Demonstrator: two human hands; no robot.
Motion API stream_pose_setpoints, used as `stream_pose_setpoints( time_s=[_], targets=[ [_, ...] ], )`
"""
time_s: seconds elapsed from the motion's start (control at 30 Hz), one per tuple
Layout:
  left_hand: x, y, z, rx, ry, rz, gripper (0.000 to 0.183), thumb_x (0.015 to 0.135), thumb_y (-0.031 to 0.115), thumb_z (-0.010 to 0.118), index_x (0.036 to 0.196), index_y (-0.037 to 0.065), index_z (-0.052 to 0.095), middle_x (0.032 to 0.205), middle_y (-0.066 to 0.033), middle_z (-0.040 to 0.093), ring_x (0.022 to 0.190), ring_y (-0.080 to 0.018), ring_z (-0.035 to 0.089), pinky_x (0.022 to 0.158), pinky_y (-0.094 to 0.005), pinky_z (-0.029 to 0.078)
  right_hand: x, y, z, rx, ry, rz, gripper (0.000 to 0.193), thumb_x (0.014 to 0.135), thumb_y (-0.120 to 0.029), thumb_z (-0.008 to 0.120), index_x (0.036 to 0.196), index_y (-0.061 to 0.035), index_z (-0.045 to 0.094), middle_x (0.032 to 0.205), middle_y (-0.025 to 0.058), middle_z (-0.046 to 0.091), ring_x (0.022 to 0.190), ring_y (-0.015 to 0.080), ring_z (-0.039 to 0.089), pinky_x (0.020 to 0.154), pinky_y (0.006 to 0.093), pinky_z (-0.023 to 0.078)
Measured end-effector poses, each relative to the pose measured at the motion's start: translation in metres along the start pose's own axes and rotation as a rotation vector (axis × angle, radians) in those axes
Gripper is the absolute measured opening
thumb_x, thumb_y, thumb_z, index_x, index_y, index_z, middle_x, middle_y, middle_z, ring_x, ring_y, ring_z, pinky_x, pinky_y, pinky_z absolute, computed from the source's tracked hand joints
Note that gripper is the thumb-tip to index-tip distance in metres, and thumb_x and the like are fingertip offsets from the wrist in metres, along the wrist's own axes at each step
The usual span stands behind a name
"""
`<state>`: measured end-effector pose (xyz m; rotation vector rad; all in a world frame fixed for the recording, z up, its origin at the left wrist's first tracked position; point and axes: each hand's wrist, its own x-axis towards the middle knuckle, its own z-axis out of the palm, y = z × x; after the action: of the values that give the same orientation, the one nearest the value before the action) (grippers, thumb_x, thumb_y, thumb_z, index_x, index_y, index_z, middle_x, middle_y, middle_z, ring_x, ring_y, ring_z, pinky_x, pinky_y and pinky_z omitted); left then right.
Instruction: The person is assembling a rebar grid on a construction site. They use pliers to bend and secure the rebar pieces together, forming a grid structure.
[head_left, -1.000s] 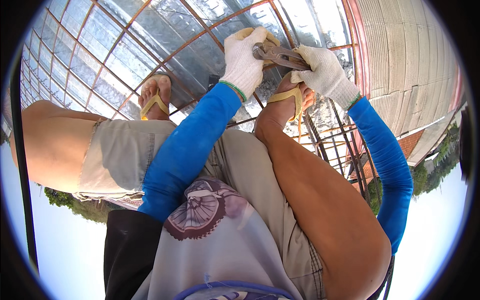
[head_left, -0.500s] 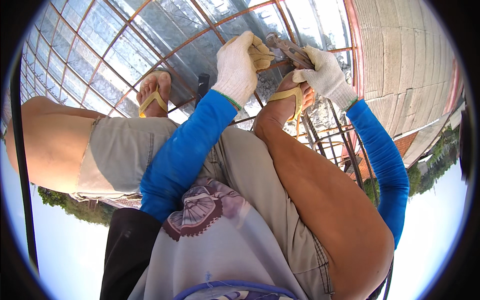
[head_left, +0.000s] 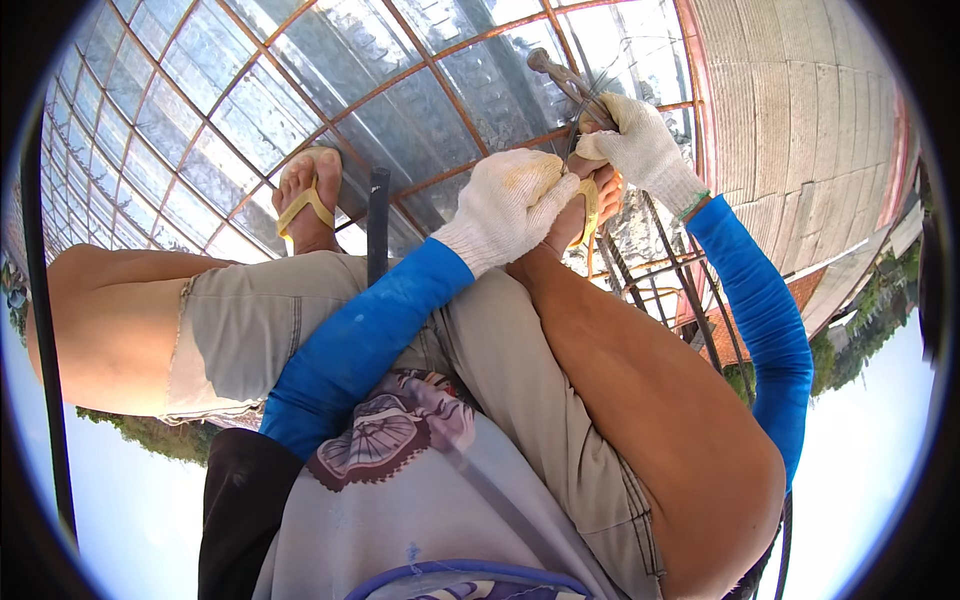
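Note:
My right hand (head_left: 645,148), in a white knit glove, grips a pair of rusty pincers (head_left: 560,74) whose head points away to the upper left. Several thin loose wires (head_left: 598,82) stick out beside the tool, near the right fingers. My left hand (head_left: 505,208), also gloved, is closed with its fingers together just above my right foot; what they hold, if anything, is hidden. Under both hands runs a grid of rusty reinforcing bars (head_left: 440,62), lying over shiny corrugated metal sheets (head_left: 400,125).
My feet, in yellow flip-flops (head_left: 308,203), stand on the grid. A dark bar (head_left: 378,225) rises near my left forearm. At the right are a weathered corrugated roof (head_left: 790,130) and steel bars (head_left: 690,285) below its edge. Trees (head_left: 875,315) and sky lie beyond.
My left hand has come down and toward me, away from the pincers' head, and its fingers have turned out of sight. The pincers have swung slightly up and away in my right hand.

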<state>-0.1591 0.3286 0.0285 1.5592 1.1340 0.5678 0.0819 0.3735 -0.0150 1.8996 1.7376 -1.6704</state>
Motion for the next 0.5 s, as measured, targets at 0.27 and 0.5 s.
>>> stream_pose_setpoints(
  time_s=[0.27, 0.5],
  targets=[
    [0.018, 0.013, 0.016, 0.439, -0.522, 0.362, 0.017, 0.091, 0.02, 0.068, 0.099, 0.006, 0.075, 0.086, -0.011, 0.074, 0.084, -0.0288, 0.075, 0.072, -0.0422, 0.06, 0.011, -0.049, -0.021, -0.33, -0.138, -0.036, 0.043, 0.082, -0.036, 0.08, 0.107, -0.0014, 0.074, 0.091, 0.0223, 0.074, 0.087, 0.0397, 0.075, 0.079, 0.0485, 0.06],
    [0.039, 0.021, 0.035, 0.586, -0.737, 0.577, 0.016, 0.086, 0.015, 0.068, 0.093, 0.003, 0.077, 0.086, -0.0143, 0.074, 0.075, -0.0294, 0.075, 0.061, -0.0422, 0.06, 0.01, -0.077, -0.016, -0.597, -0.225, -0.123, 0.036, 0.087, -0.03, 0.079, 0.111, -0.0042, 0.073, 0.092, 0.0191, 0.076, 0.089, 0.0369, 0.077, 0.081, 0.0478, 0.062]
  ],
)
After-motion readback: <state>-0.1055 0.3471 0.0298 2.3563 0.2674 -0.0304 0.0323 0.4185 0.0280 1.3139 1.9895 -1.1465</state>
